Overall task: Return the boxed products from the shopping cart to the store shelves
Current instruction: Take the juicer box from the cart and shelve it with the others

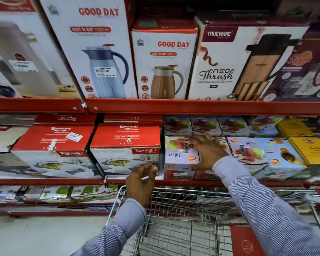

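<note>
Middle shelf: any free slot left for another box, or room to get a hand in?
Barely. Only a narrow dark gap between the Sigma Marbella box and the Juicer box under the right hand. Everything else sits box against box. The shopping cart basket looks mostly bare.

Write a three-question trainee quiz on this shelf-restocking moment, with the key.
1. True or false: the right hand rests on a Juicer box on the middle shelf.
2. Which brand is printed on the red-topped casserole box left of the Juicer box? A) Trueware B) Rishabh C) Good Day
3. Fill in: the left hand hangs above the front rim of the wire ____.

Key: 1. True, its fingers spread over the box's top. 2. B. 3. Shopping cart; the hand looks loosely curled and holds no box.
</note>
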Demonstrator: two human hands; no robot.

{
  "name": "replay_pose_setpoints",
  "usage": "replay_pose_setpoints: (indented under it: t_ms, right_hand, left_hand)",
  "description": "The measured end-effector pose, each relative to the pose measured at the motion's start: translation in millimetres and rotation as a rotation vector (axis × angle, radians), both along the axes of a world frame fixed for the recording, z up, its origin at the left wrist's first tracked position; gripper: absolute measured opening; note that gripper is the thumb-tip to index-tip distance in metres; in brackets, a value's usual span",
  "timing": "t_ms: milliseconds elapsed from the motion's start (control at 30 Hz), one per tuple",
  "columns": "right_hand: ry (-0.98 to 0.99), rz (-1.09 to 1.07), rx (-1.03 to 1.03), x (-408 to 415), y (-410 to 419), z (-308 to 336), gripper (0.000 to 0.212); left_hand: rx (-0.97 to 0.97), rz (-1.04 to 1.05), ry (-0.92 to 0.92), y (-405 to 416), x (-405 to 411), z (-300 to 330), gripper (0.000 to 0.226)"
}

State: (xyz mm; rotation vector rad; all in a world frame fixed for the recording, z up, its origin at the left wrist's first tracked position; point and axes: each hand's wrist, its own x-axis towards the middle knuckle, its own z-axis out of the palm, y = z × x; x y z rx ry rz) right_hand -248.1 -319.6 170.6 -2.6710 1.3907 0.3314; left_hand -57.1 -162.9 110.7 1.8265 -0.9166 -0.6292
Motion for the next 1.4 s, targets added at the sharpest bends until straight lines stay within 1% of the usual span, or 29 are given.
replay_pose_setpoints:
  t_ms: [67, 100, 167, 267, 300, 367, 467, 567, 700, 833, 933, 1000, 1167, 1300, 1400]
  right_hand:
    - [-0.036, -0.023, -0.026, 0.2, 10.1, 0.1, 0.108]
    - [-0.085, -0.041, -0.038, 3.6, 16.8, 1.2, 0.104]
    - [-0.287, -0.092, -0.037, 16.7, 33.3, 0.5, 0.092]
    - [-0.699, -0.240, 0.050, 46.5, 62.9, -1.4, 0.072]
    - [-0.792, -0.294, 0.093, 57.9, 72.6, -1.4, 0.070]
    - [-0.890, -0.379, 0.188, 79.1, 88.1, -2.5, 0.068]
    - [-0.948, -0.445, 0.338, 101.2, 101.2, -5.5, 0.068]
    - [-0.984, -0.502, 0.445, 111.9, 105.5, -9.3, 0.060]
    - [-0.983, -0.554, 0.462, 116.4, 106.2, -15.1, 0.068]
    - [-1.056, -0.599, 0.470, 116.4, 109.5, -18.9, 0.060]
    - [-1.078, -0.630, 0.470, 113.7, 112.8, -20.8, 0.065]
    - [-1.067, -0.641, 0.453, 111.4, 114.9, -20.8, 0.068]
    - [-1.039, -0.648, 0.463, 110.4, 116.0, -18.7, 0.072]
    - [-1.016, -0.653, 0.482, 112.4, 112.0, -17.5, 0.077]
    - [-1.012, -0.654, 0.492, 113.6, 110.4, -13.4, 0.073]
  left_hand:
    - [-0.028, 0.047, -0.013, 16.4, 23.0, 2.1, 0.021]
    - [-0.043, 0.081, -0.008, 24.3, 35.7, 4.5, 0.019]
    - [-0.053, 0.166, -0.005, 36.8, 61.2, 9.2, 0.020]
    - [-0.052, 0.286, -0.025, 43.3, 92.1, 17.1, 0.024]
    - [-0.040, 0.298, -0.019, 43.9, 99.7, 21.0, 0.027]
    - [-0.004, 0.268, -0.020, 45.5, 110.5, 25.8, 0.036]
    - [0.040, 0.206, -0.052, 47.7, 120.6, 26.8, 0.046]
    - [0.084, 0.144, -0.114, 48.1, 128.0, 21.0, 0.050]
    - [0.133, 0.092, -0.133, 46.8, 134.0, 17.0, 0.059]
    - [0.126, 0.056, -0.113, 45.7, 138.4, 17.4, 0.060]
    - [0.117, 0.042, -0.085, 45.6, 139.8, 20.6, 0.061]
    - [0.099, 0.034, -0.043, 46.5, 139.9, 21.8, 0.061]
    - [0.084, 0.031, -0.063, 46.8, 140.9, 22.5, 0.056]
    - [0.104, 0.027, -0.023, 46.9, 142.9, 22.3, 0.057]
    - [0.126, 0.022, -0.009, 48.3, 143.5, 22.4, 0.058]
